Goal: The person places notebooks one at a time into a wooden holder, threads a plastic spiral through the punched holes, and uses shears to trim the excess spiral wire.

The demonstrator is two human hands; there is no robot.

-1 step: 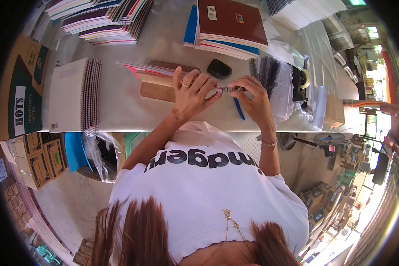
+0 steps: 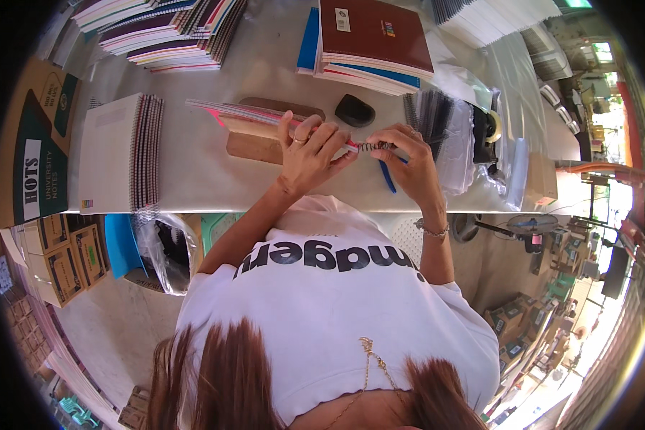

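Note:
A thin notebook with a bright pink edge stands upright on its edge between pieces of a brown wooden block. My left hand is closed around its right end, fingers pressed on the pages. From that end a dark spiral binding coil reaches to my right hand, which pinches it between thumb and fingers. Just below the right hand is a blue-handled tool. Its upper part is hidden, and I cannot tell if the palm touches it. A black rounded object lies beyond the coil.
Spiral notebooks are piled at left, more at far left. A brown-covered notebook tops a stack at the back. Loose dark coils, plastic sheets and a tape roll lie at right. A carton borders the left.
My right hand has shifted very slightly, and a little more of the blue tool shows beside its fingers. The notebook and left hand look almost unchanged.

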